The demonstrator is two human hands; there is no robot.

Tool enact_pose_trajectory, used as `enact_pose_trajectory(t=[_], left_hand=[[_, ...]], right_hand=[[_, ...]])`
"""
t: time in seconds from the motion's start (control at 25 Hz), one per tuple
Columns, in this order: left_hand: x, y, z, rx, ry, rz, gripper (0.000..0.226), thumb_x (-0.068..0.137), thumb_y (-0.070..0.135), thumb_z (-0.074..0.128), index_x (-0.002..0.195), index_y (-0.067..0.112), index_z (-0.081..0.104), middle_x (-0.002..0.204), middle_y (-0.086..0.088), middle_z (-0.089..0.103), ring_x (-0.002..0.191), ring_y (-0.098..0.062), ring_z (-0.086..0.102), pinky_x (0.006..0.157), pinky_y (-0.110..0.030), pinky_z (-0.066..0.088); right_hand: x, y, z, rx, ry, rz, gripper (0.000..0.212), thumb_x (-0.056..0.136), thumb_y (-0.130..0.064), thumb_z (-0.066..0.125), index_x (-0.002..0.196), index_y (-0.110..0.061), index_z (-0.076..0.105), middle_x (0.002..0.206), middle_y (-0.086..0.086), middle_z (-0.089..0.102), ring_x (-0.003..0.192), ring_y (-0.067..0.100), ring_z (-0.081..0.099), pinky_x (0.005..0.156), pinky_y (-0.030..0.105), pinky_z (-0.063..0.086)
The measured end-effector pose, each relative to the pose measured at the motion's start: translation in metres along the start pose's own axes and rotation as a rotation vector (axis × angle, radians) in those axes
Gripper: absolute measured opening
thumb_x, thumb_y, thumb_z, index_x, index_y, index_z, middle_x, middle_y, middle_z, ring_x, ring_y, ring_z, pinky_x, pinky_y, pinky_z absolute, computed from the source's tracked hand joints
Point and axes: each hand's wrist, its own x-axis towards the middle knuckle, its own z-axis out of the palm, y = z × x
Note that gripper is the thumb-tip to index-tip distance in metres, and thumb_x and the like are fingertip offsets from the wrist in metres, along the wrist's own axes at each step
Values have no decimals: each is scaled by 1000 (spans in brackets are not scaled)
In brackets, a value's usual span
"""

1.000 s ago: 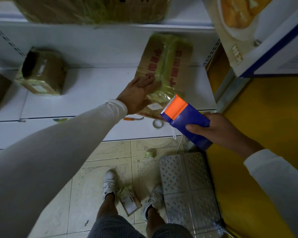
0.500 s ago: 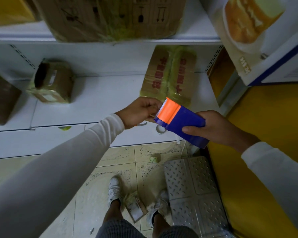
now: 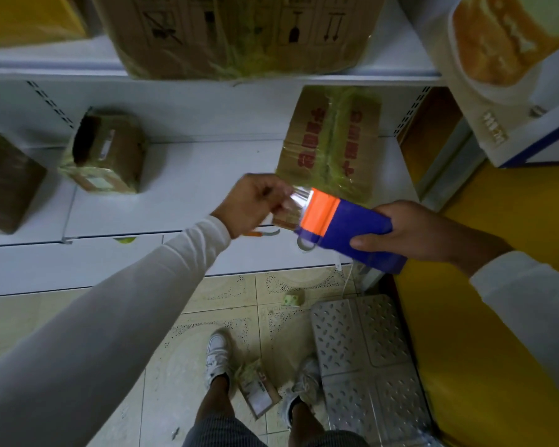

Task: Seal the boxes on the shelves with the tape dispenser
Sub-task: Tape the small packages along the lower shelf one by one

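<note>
Two grips: left hand [image 3: 255, 201] pinches tape end [image 3: 300, 198]; right hand [image 3: 413, 230] clasps tape dispenser [image 3: 346, 229]
Beyond: taped box [image 3: 331, 140] on shelf [image 3: 181, 185]
Below: scissors [image 3: 265, 234], tape roll [image 3: 305, 245]

This looks like a shop's stockroom or back aisle: white metal shelves [image 3: 181, 188] with slotted uprights hold taped cardboard boxes [image 3: 331, 140], one printed with red characters and another above with handling symbols [image 3: 239, 30]. A large carton showing a picture of bread or cake [image 3: 504, 59] sits to the right (retail packaging, by the look). Below are patterned floor tiles [image 3: 226, 317] and a metal step stool [image 3: 365, 350].
</note>
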Motion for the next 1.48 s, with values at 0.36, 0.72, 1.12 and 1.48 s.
enact_pose_trajectory(t=[0.36, 0.72, 1.12, 1.48], left_hand=[[24, -21, -25, 5, 185, -125, 14, 96, 1, 50, 91, -4, 62, 70, -9, 58, 51, -2, 56, 57, -15, 49], [50, -35, -13, 258, 241, -231, 21, 92, 21, 61, 109, 9, 62, 85, -2, 63, 73, -16, 59, 72, -27, 55], [53, -53, -9, 886, 13, 387, 47, 95, 39, 48, 138, 20, 49, 83, -11, 66, 71, -30, 62, 72, -36, 51], [59, -27, 7, 1247, 149, 468, 80, 81, 65, 49, 144, 17, 36, 128, -17, 52, 112, -36, 51, 90, -48, 43]], right_hand=[[-7, 30, -47, -30, 70, 161, 54, 62, -59, 74, 72, -7, 66, 62, 10, 66, 54, 21, 64, 59, 33, 43], [14, 41, -47, -45, 69, 208, 37, 79, -37, 73, 59, -11, 56, 43, -2, 56, 35, 4, 51, 53, 28, 36], [19, 45, -45, -17, 56, 202, 84, 46, -79, 70, 87, -6, 73, 79, 11, 74, 72, 28, 71, 64, 37, 51], [20, 54, -42, -10, 81, 183, 42, 77, -43, 74, 83, -2, 71, 77, 12, 73, 73, 29, 70, 60, 29, 45]])
